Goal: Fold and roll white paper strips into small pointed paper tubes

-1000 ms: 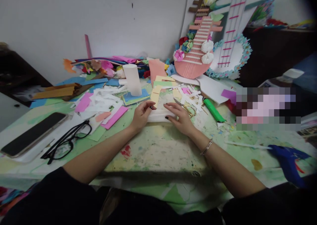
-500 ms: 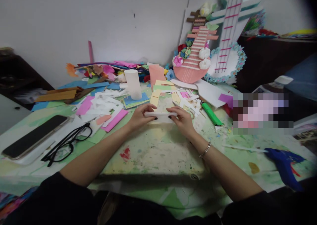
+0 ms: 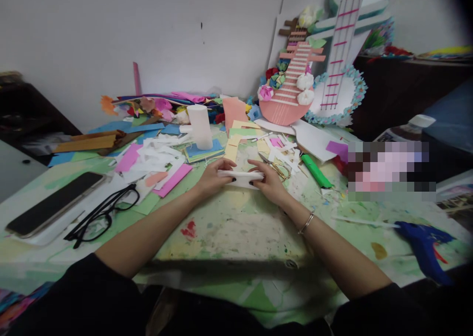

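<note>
Between my two hands a folded strip of white paper is stretched level, just above the paint-stained table. My left hand pinches its left end between thumb and fingers. At the other end my right hand grips it the same way, thumb in front and fingers behind. Just beyond my right hand lie scissors with gold handles, partly hidden by that hand. Past my left hand a white paper cylinder stands upright on a small stack of coloured paper.
White paper scraps lie left of the cylinder. Black glasses and a phone rest at left. A green utility knife and a blue glue gun are at right. Paper instruments lean against the wall.
Both hands have shifted slightly nearer to me with the paper strip, whose front face shows more. More of the scissors is visible now. The view has tilted a little.
</note>
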### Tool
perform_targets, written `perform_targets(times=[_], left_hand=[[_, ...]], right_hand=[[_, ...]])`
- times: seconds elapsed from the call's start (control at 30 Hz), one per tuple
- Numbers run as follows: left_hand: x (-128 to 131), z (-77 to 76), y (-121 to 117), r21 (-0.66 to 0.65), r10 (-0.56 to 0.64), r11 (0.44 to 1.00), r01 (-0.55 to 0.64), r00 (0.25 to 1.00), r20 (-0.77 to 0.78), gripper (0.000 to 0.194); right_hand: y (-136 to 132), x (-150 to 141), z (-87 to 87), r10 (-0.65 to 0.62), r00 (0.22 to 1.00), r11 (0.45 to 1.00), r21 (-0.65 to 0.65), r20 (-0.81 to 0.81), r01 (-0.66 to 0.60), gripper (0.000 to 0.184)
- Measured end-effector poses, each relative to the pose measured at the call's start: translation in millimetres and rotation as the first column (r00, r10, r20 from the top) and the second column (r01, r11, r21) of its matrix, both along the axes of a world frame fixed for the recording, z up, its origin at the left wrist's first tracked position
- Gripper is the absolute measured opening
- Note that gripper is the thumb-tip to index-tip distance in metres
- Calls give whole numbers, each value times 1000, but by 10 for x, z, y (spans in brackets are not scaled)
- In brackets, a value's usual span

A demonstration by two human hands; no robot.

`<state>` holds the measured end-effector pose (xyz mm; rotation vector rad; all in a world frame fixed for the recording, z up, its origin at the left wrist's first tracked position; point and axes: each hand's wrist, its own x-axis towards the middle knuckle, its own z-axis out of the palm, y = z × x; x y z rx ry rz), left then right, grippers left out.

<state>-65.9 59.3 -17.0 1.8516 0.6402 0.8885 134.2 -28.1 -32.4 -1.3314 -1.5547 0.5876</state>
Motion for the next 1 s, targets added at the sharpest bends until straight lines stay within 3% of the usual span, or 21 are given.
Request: perform_targets(times=[0.1, 0.37, 0.6, 0.83, 1.0], left_hand=[[12, 10, -17, -20, 27, 999, -26, 999, 35, 27], [-54, -17, 117, -69, -104, 993, 101, 993, -47, 57], [-76, 16, 96, -85, -140, 988, 131, 983, -121, 61], [-65, 13, 71, -125, -63, 991, 54, 995, -72, 44], [-62, -2, 127, -199, 16, 980, -17, 1000, -6, 63]], right_hand=[[-3, 1, 20, -28, 1000, 1000, 4, -2, 28, 62], [16, 68, 19, -89, 996, 996, 23, 22, 88, 62], [10, 52, 4, -47, 999, 999, 3, 8, 47, 65], [27, 61, -21, -65, 995, 997, -51, -72, 61, 61], [-7, 29, 30, 6, 981, 989, -147, -193, -35, 58]])
